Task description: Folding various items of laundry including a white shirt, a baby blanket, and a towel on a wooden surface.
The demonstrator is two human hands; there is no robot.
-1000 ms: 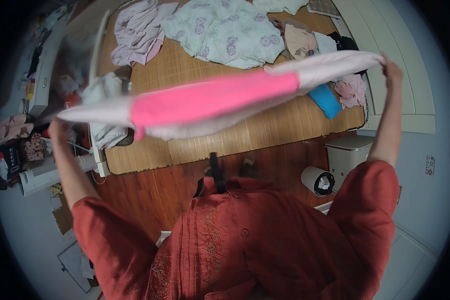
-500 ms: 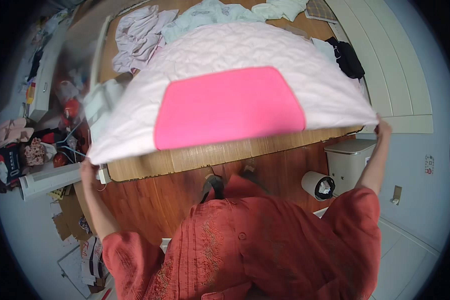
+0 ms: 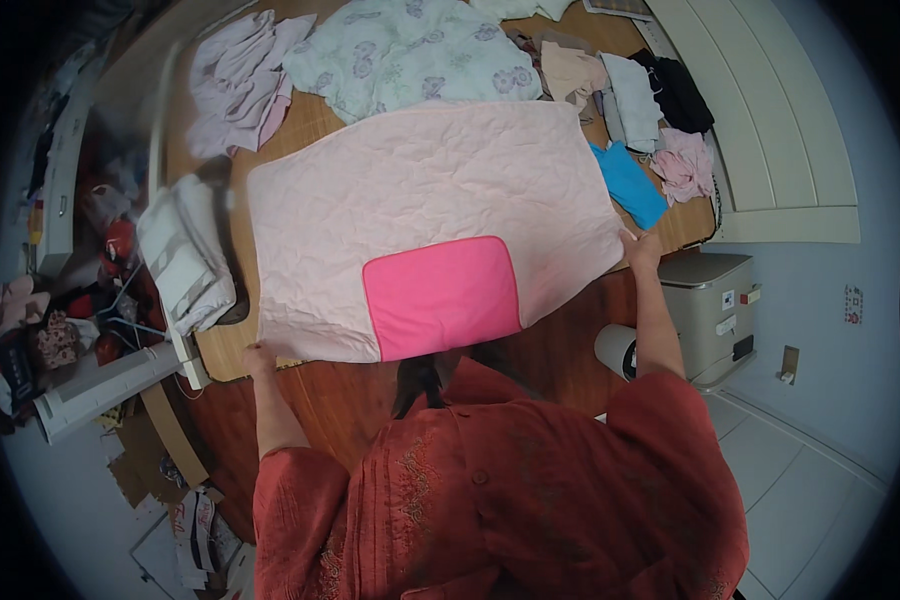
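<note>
A pale pink quilted pad (image 3: 430, 180) with a bright pink patch (image 3: 442, 300) is spread out over a tan bamboo mat (image 3: 192, 130). Its near edge overhangs the mat's front edge between my hands. My left hand (image 3: 260, 358) is closed on the near left corner. At the near right corner, my right hand (image 3: 643, 250) pinches the fabric. Just beyond that hand lies a folded blue cloth (image 3: 630, 186). The pad's surface is slightly wrinkled.
A floral quilt (image 3: 400, 60) and a lilac garment (image 3: 240, 75) lie at the back. Folded white bedding (image 3: 185, 250) rests at left. Folded clothes (image 3: 630, 100) sit at back right. A beige bin (image 3: 710, 310) and a white wastebasket (image 3: 615, 348) stand on the floor at right.
The pad, billowing and stretched wide before, has come down and settled on the mat. Both my hands have moved inward, the left one also lower, uncovering the blue cloth and folded clothes.
</note>
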